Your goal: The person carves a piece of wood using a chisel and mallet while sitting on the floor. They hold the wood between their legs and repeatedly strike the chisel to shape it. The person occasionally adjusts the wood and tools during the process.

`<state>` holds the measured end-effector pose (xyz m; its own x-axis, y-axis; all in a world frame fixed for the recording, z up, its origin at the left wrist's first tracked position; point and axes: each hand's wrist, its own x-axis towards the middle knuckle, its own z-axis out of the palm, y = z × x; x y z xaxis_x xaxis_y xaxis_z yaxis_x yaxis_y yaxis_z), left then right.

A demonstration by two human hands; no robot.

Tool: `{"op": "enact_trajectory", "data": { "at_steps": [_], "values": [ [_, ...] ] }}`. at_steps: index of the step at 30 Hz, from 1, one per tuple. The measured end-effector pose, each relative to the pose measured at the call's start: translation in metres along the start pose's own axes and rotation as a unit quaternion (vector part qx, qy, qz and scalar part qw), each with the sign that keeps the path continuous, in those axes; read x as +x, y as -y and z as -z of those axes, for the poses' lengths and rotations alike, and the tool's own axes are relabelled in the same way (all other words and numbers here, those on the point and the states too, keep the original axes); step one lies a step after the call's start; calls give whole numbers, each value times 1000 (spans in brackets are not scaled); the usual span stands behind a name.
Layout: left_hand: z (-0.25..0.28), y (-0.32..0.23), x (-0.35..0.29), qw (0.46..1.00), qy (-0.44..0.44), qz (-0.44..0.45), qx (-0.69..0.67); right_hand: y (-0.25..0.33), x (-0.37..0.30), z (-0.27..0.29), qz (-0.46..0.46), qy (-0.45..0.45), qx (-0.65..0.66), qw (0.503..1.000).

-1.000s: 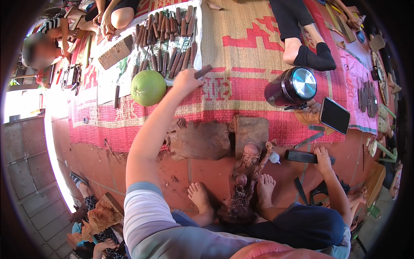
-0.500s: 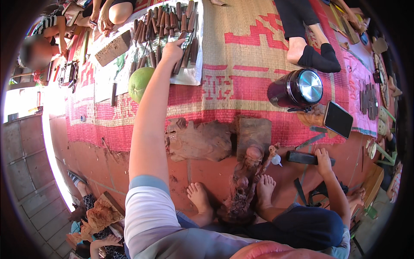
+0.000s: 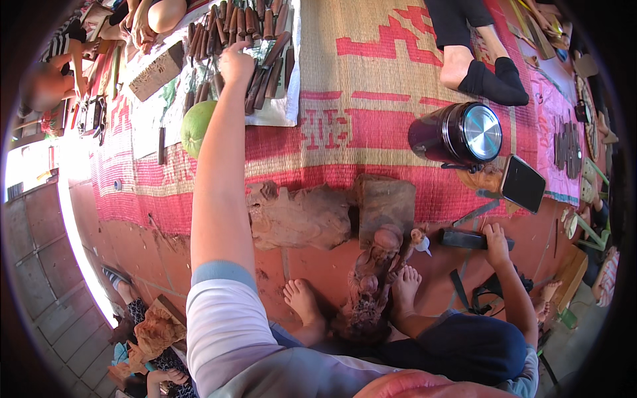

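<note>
My left hand (image 3: 237,65) reaches far forward over carving tools with brown wooden handles (image 3: 240,23), laid in rows on a white sheet (image 3: 286,113). Its index finger stretches out over the handles, and no tool shows in its grasp; the other fingers are partly hidden. Several handles (image 3: 265,83) lie at angles just right of it. My right hand (image 3: 497,244) is down at the floor on the right, its fingers round the end of a dark oblong block (image 3: 464,239). A carved wooden figure (image 3: 373,275) stands between my feet, in front of a wooden block (image 3: 386,204).
A green round fruit (image 3: 196,129) sits beside my left forearm. A rough carved slab (image 3: 302,215) lies ahead of my feet. A dark lidded jar (image 3: 458,134) and a phone (image 3: 523,184) stand at right on the woven mat (image 3: 371,123). Other people sit around the mat.
My left hand has moved left across the tool handles, and its finger is off the handle it was on. Some handles lie differently. My right hand stays on the block.
</note>
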<state>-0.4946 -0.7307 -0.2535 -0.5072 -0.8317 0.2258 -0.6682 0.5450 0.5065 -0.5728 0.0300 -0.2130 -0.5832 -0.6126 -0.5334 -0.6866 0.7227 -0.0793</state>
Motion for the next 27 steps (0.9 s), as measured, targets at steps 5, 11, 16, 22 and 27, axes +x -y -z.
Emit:
{"op": "enact_trajectory", "data": {
  "at_steps": [5, 11, 16, 22, 27],
  "values": [
    [2, 21, 34, 999, 53, 10, 5, -8, 0, -7, 8, -10, 6, 1000],
    [-3, 15, 32, 992, 69, -47, 95, 5, -2, 4, -39, 42, -5, 998],
    [-17, 38, 50, 982, 93, -2, 165, 19, 0, 20, -32, 32, 32, 998],
    [-19, 31, 60, 969, 140, 56, 196, 18, 0, 18, -53, 23, -7, 998],
    [-14, 35, 74, 951, 152, 54, 262, 16, 3, 14, -55, 19, -12, 998]
  ]
}}
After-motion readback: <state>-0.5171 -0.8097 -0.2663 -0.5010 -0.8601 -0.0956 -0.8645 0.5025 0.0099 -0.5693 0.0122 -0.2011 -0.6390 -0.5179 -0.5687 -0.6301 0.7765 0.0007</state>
